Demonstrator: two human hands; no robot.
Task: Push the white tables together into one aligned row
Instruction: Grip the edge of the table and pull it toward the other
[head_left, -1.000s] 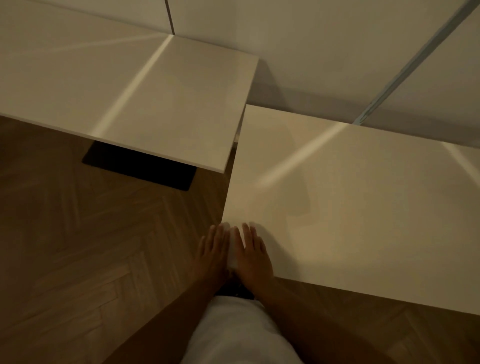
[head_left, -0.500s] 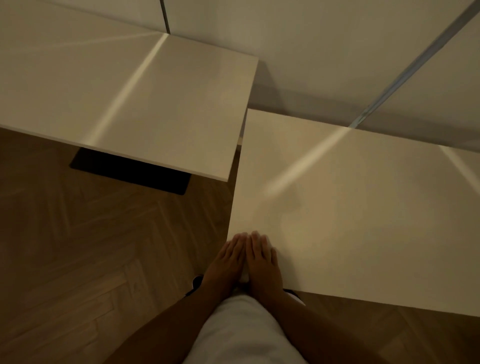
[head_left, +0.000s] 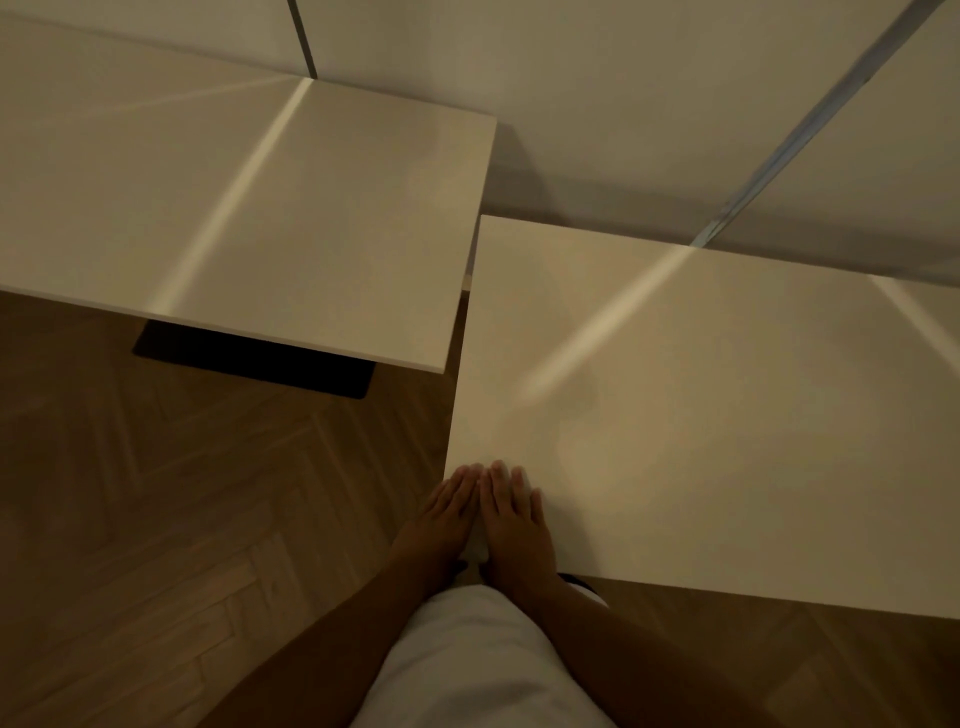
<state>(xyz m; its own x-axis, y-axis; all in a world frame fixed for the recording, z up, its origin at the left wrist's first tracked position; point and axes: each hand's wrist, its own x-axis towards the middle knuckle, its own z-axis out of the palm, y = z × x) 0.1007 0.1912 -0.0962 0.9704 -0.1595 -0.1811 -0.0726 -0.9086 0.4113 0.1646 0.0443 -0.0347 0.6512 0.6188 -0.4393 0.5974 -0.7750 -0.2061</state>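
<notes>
Two white tables stand near a pale wall. The left table (head_left: 249, 208) sits farther back; the right table (head_left: 727, 415) sits nearer to me, its left edge close beside the left table's right edge, with a narrow gap. The two front edges are offset, not in line. My left hand (head_left: 441, 512) and my right hand (head_left: 514, 519) lie side by side with straight fingers, pressing flat on the right table's near left corner.
A black table base (head_left: 249, 358) shows under the left table on the herringbone wood floor (head_left: 182, 519). The wall (head_left: 623, 104) with a metal strip (head_left: 800, 130) runs right behind both tables. My white clothing (head_left: 467, 660) fills the bottom.
The right table has slid a little farther toward the wall under my hands, which stay pressed together on its corner. The view has shifted slightly.
</notes>
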